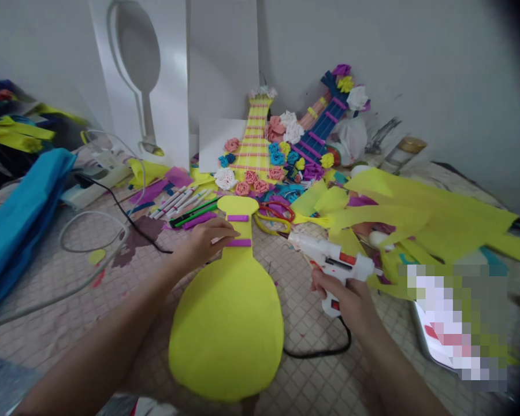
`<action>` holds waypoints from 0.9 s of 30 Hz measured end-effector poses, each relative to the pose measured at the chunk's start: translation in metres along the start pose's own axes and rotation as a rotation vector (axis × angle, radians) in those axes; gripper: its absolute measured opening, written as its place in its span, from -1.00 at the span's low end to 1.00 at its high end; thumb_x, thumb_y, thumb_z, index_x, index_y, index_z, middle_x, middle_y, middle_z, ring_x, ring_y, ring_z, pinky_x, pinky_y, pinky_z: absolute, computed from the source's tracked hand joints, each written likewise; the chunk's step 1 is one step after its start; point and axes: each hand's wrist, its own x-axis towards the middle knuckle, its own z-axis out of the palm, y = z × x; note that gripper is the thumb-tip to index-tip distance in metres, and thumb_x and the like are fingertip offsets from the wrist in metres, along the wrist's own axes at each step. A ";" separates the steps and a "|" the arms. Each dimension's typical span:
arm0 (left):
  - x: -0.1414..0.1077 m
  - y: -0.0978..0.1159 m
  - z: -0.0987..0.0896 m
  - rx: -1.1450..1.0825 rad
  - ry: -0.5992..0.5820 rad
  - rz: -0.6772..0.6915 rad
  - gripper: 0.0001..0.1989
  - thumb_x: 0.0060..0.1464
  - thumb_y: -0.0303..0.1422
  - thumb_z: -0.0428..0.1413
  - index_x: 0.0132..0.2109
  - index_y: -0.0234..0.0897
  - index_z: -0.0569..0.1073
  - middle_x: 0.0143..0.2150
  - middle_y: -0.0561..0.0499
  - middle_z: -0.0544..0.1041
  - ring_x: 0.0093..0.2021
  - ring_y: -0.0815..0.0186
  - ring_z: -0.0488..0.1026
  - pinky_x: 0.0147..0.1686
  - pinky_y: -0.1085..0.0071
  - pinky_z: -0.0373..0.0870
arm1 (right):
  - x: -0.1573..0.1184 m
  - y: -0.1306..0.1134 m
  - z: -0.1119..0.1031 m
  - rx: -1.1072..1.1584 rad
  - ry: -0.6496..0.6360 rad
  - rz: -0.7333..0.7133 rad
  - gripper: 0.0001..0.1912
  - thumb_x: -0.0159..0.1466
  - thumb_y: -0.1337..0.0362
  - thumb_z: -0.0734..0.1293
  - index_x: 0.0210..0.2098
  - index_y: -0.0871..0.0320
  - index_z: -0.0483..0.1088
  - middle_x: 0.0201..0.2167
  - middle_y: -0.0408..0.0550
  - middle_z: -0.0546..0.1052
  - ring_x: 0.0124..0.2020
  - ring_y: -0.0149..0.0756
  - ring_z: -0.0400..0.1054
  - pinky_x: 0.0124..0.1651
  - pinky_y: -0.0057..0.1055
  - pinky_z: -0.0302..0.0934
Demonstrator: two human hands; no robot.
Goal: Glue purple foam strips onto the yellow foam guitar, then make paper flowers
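A yellow guitar-shaped cutout [227, 329] lies flat on the table, round body toward me and neck pointing away. Two purple strips cross its neck: an upper strip [238, 218] and a lower strip [242, 243]. My left hand [210, 240] reaches over the neck from the left, its fingers closed together at the left end of the lower strip. In my right hand [344, 294] is a white hot glue gun [325, 251], its nozzle pointing left toward the neck, apart from it. A black cord [325, 353] runs from the gun's handle.
Behind the neck lie scissors [277, 218], a green cutter [195, 212] and several markers [173, 202]. Decorated yellow [259, 133] and blue [323, 130] guitar shapes stand farther back. Yellow sheets [424, 202] and a phone [437, 341] lie right; a blue roll [26, 219] and grey cable [60, 294] left.
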 end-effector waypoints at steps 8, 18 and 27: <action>-0.001 0.003 0.018 0.131 -0.133 0.056 -0.71 0.14 -0.50 -0.06 -0.08 -0.20 0.48 -0.20 -0.07 0.45 -0.18 0.32 0.37 -0.20 0.41 0.32 | 0.001 0.000 0.001 0.006 0.008 0.007 -0.72 0.05 0.10 0.30 -0.63 0.15 0.27 -0.73 -0.19 0.31 -0.65 -0.40 0.19 -0.62 -0.47 0.05; 0.000 0.007 0.019 0.136 -0.177 0.060 -0.70 0.13 -0.54 -0.07 -0.10 -0.22 0.49 -0.21 -0.07 0.46 -0.18 0.31 0.36 -0.17 0.40 0.31 | -0.001 -0.003 0.000 -0.021 0.007 0.018 -0.72 0.05 0.10 0.29 -0.66 0.14 0.27 -0.73 -0.17 0.31 -0.63 -0.37 0.20 -0.59 -0.45 0.06; -0.001 0.006 0.024 0.159 -0.183 0.049 -0.70 0.12 -0.56 -0.07 -0.13 -0.24 0.50 -0.21 -0.08 0.47 -0.18 0.29 0.37 -0.16 0.39 0.30 | 0.000 -0.004 0.000 0.026 -0.004 0.007 -0.71 0.04 0.08 0.30 -0.63 0.16 0.29 -0.73 -0.20 0.29 -0.65 -0.40 0.18 -0.60 -0.47 0.04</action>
